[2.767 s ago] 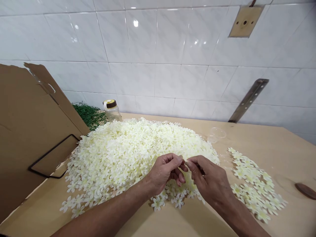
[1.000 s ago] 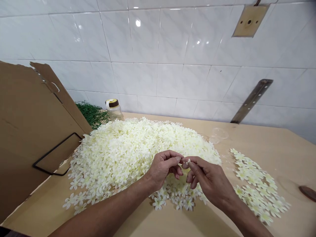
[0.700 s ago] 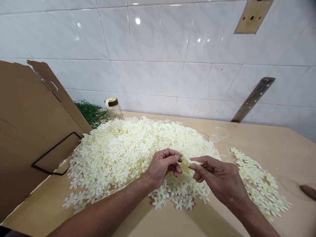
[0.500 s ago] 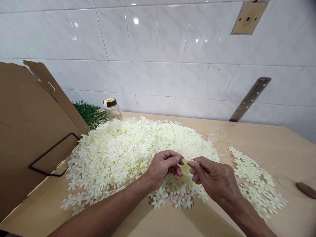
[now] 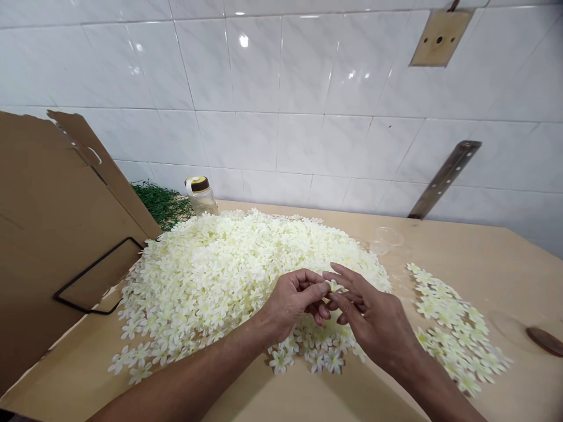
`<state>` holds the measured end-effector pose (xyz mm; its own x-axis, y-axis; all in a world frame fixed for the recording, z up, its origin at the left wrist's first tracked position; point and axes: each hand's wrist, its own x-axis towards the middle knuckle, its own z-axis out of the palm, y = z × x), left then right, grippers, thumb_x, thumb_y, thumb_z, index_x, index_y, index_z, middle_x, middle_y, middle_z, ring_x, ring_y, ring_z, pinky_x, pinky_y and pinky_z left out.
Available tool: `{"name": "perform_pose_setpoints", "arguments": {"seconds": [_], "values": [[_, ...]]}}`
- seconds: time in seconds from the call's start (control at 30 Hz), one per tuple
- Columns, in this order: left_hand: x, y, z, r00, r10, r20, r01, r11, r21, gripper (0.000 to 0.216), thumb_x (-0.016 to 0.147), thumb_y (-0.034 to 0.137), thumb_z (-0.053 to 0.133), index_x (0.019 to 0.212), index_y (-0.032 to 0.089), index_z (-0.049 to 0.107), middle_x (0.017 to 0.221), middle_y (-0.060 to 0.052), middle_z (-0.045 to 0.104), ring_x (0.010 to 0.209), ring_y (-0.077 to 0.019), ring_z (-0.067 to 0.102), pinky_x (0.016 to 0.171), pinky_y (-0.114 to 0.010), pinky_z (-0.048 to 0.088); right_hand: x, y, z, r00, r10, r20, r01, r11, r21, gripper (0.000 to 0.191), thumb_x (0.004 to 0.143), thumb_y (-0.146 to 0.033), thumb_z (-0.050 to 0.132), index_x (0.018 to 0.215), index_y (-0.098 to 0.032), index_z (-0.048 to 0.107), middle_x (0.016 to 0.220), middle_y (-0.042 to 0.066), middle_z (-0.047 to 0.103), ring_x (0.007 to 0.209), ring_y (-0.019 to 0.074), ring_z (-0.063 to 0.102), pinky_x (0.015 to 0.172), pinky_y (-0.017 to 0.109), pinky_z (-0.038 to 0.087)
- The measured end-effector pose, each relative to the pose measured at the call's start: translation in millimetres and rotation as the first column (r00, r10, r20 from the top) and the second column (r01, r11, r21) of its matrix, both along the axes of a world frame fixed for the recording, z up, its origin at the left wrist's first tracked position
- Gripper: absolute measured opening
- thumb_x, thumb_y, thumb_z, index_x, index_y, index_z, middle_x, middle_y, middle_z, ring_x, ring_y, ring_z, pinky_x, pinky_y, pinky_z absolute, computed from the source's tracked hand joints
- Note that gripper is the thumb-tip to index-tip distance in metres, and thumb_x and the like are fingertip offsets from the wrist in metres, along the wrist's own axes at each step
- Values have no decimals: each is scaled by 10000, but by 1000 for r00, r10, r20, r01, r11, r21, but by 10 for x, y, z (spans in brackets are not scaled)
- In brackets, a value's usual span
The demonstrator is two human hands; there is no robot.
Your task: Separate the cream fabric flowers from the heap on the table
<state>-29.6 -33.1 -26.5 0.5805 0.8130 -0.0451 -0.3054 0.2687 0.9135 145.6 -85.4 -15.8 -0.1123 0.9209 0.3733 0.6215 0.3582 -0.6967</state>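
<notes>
Between my hands, in front of the big pile, is one small pale artificial flower (image 5: 336,286). My left hand (image 5: 288,305) pinches it between thumb and fingers from the left. From the right, the thumb and fingers of my right hand (image 5: 378,319) close around the same flower, partly covering it. Both hands are just above the near side of a large heap of loose white-yellow artificial flowers (image 5: 237,258). A smaller, flatter group of the same flowers (image 5: 457,328) lies spread on the table to the right of my right hand.
A cardboard box (image 5: 57,223) stands at the left, with a black wire frame (image 5: 88,275) against it. Behind the heap are a clear bottle (image 5: 202,196) and green plastic stems (image 5: 160,202). Clear rings (image 5: 389,237) and a brown oval object (image 5: 545,340) lie on the table (image 5: 440,240).
My right hand has moved slightly left, and its fingers have opened out from a tight pinch to surround a flower now visible at the left fingertips. The left hand has barely moved.
</notes>
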Motion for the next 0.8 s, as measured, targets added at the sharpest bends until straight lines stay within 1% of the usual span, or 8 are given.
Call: {"name": "perform_pose_setpoints", "arguments": {"seconds": [0.13,0.23,0.3,0.33,0.47,0.53,0.63,0.8], "values": [[30,-16,-2,999,44,-20,-43,998,37,319,815,420,722,845,114,637,666,-49,652,540,-115,591,506,-226,481,-6,4,12,980,2,-197,-33,987,-157,495,936,-392,592,1396,-236,497,1305,140,646,721,182,720,534,305,624],[55,-31,-7,990,111,-83,-105,991,81,337,813,444,713,836,118,633,578,-31,623,504,-130,588,481,-235,484,3,13,54,957,-107,-268,32,962,-272,445,891,-488,630,1210,-178,643,908,97,745,573,174,677,449,281,576],[67,-44,-8,981,154,-117,-140,983,121,341,823,454,700,843,122,626,552,-27,619,478,-132,580,478,-244,491,7,13,97,959,-148,-241,64,944,-324,390,882,-522,627,1024,-169,710,634,22,666,459,145,605,425,257,531],[71,-53,-6,978,165,-126,-147,979,141,339,831,455,692,852,124,621,549,-27,622,469,-131,577,479,-248,494,9,11,119,962,-155,-227,72,940,-335,377,882,-531,622,951,-173,718,578,-1,623,430,131,574,421,247,508],[79,-90,31,983,151,-109,-131,976,173,318,866,446,655,883,133,599,568,-24,620,494,-149,602,491,-267,512,27,14,162,967,-132,-220,57,947,-316,378,902,-539,588,784,-187,655,584,-22,578,436,109,546,437,226,452],[80,-107,54,989,125,-76,-112,980,162,318,872,446,647,896,132,603,660,-37,640,530,-152,625,489,-263,513,40,27,150,963,-114,-245,32,948,-316,399,913,-549,564,750,-188,612,584,-27,565,434,110,543,448,233,452],[70,-118,65,995,82,-58,-73,987,143,331,870,451,647,891,121,624,722,-51,646,544,-147,631,489,-259,512,51,48,120,942,-94,-321,-31,931,-364,407,902,-565,571,751,-187,589,583,-32,557,433,117,545,452,245,460],[41,-101,32,984,139,-112,-123,982,141,336,856,443,667,835,108,646,587,-47,630,498,-139,594,486,-253,501,33,60,96,901,-82,-426,-119,898,-424,396,850,-565,646,873,-169,652,635,-28,565,466,126,573,485,264,490]]}}
